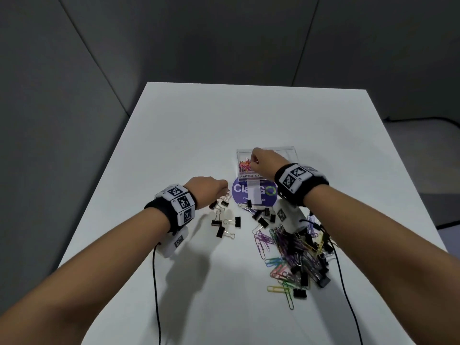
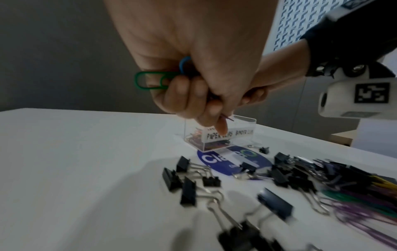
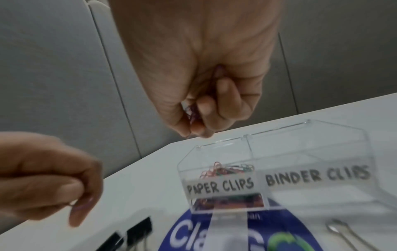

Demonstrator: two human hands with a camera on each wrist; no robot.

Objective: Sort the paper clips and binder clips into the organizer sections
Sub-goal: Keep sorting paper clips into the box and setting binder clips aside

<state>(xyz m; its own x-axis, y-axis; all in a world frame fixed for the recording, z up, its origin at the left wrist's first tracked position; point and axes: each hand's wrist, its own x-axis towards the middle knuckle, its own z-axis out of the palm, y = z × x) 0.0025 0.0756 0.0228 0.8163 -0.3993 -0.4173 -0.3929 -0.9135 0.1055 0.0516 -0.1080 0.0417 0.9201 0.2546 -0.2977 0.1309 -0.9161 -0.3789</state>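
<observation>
Head view: the right hand (image 1: 261, 160) hangs over the clear acrylic two-section organizer (image 1: 291, 148), above its section labelled for paper clips, where coloured clips already lie. The left hand (image 1: 209, 189) is beside the organizer, low over a scatter of black binder clips with wire handles (image 1: 221, 224). The mixed heap of coloured paper clips and binder clips (image 1: 296, 255) sits nearer the person than the organizer, well inside the white table (image 1: 186, 125). The far half of the table beyond the organizer is bare, so there is room to move.

Left wrist view: the left fingers (image 2: 182, 95) are clenched around a green paper clip (image 2: 150, 82) and a blue one, with a thin dark wire poking out below. The organizer stands past them, the binder clips close underneath.

Right wrist view: the right fingers (image 3: 214, 105) are curled on a small bunch of reddish paper clips (image 3: 191, 110), directly above the paper-clip section (image 3: 219, 169). The binder-clip section beside it looks empty.

The step appears to be dropping paper clips; next the right fingers need to release inside the thin walls, and the left hand must cross to the same section.
</observation>
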